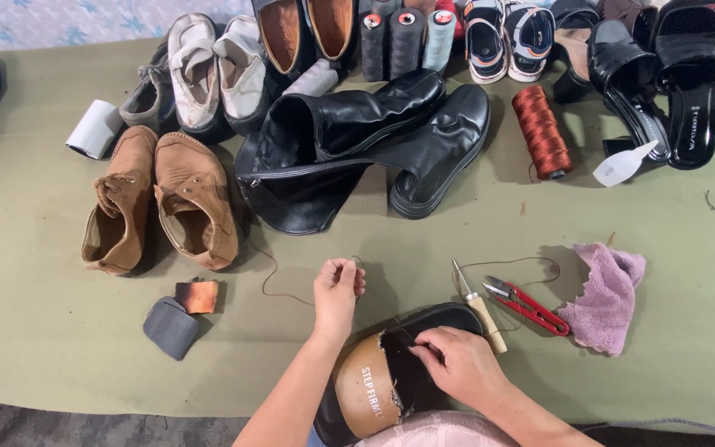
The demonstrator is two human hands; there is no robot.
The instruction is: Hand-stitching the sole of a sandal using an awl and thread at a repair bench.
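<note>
Pinching a thin brown thread (291,294), the left hand (337,290) sits just far and left of the black shoe (424,327), fingers closed on the strand. The right hand (457,364) presses its curled fingertips on the torn tan insole (366,393) near the camera; whether it holds a needle I cannot tell. The awl (480,308) lies just right, pointing far.

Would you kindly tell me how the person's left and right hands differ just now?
The left hand is raised off the shoe, pinching a thin brown thread over the green cloth; the right hand rests on the black shoe, fingers at its torn insole. Both are bare.
</note>
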